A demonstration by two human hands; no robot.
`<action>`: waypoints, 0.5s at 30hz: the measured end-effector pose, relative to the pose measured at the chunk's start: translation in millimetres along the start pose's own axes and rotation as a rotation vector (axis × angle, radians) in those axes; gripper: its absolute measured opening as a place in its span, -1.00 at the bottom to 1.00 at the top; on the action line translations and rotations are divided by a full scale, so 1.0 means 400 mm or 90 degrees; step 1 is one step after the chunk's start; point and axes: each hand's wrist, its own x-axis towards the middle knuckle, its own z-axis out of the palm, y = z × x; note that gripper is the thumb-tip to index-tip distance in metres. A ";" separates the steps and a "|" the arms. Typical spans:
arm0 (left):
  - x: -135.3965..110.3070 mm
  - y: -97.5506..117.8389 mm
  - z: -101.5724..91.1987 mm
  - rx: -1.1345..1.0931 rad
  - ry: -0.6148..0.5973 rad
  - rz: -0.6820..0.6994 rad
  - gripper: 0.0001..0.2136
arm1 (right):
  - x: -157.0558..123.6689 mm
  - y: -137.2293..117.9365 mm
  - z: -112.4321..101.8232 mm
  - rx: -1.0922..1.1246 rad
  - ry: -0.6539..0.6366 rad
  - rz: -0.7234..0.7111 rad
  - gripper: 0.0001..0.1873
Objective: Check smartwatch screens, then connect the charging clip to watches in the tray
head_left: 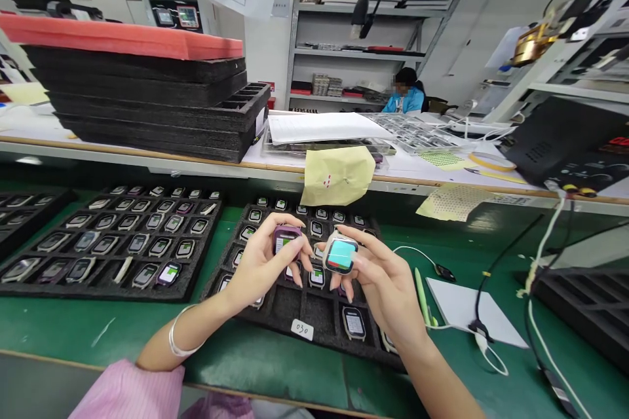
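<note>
Pinched in my left hand (pixel 268 255) is a purple smartwatch case (pixel 281 240) with its screen lit; my thumb covers part of it. My right hand (pixel 381 275) grips a silver smartwatch case (pixel 341 254) by its edges, its screen showing light blue with red and green along the bottom. Both hands hover over a black foam tray (pixel 319 324) labelled 030, whose compartments hold several watch cases with lit screens. Below my hands, two front compartments have no watch in them. A watch case (pixel 354 323) lies in the compartment to their right.
Left stands another foam tray (pixel 194 291) of watches. Black trays (pixel 147 98) with a red foam sheet (pixel 122 38) are stacked on the shelf. A green pen (pixel 421 294), white pad (pixel 474 311) and cables lie right. A person (pixel 405 95) in blue sits beyond.
</note>
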 end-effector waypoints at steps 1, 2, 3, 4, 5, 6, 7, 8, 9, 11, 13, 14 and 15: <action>-0.001 -0.001 -0.001 -0.004 -0.004 0.001 -0.82 | -0.001 -0.003 0.002 0.007 -0.010 -0.001 -0.64; -0.002 -0.002 -0.003 -0.014 -0.011 0.006 -0.81 | -0.001 -0.006 0.004 0.012 -0.022 -0.002 -0.59; -0.003 -0.002 -0.005 -0.026 -0.021 0.013 -0.78 | -0.001 -0.010 0.008 0.016 -0.031 -0.003 -0.55; -0.005 -0.002 -0.007 -0.040 -0.032 0.017 -0.74 | -0.001 -0.013 0.012 0.015 -0.033 -0.002 -0.51; -0.006 -0.001 -0.008 -0.051 -0.043 0.019 -0.70 | -0.002 -0.016 0.017 0.009 -0.027 0.001 -0.49; -0.008 0.000 -0.009 -0.060 -0.054 0.017 -0.66 | -0.002 -0.019 0.021 0.001 -0.016 0.005 -0.48; -0.009 0.001 -0.008 -0.064 -0.063 0.014 -0.62 | -0.003 -0.021 0.026 -0.009 -0.003 0.009 -0.49; -0.011 0.003 -0.007 -0.065 -0.068 0.009 -0.59 | -0.004 -0.022 0.029 -0.018 0.007 0.013 -0.49; -0.012 0.004 -0.006 -0.064 -0.071 0.005 -0.57 | -0.004 -0.022 0.030 -0.024 0.012 0.014 -0.49; -0.014 0.007 -0.003 -0.057 -0.076 -0.002 -0.56 | -0.006 -0.021 0.028 -0.024 0.000 0.008 -0.48; -0.016 0.008 -0.001 -0.049 -0.076 -0.009 -0.57 | -0.006 -0.018 0.022 -0.015 -0.028 -0.003 -0.46; -0.017 0.008 -0.001 -0.046 -0.075 -0.012 -0.59 | -0.005 -0.016 0.018 -0.013 -0.043 -0.008 -0.45; -0.018 0.008 -0.001 -0.041 -0.074 -0.015 -0.60 | -0.005 -0.015 0.015 -0.012 -0.058 -0.012 -0.44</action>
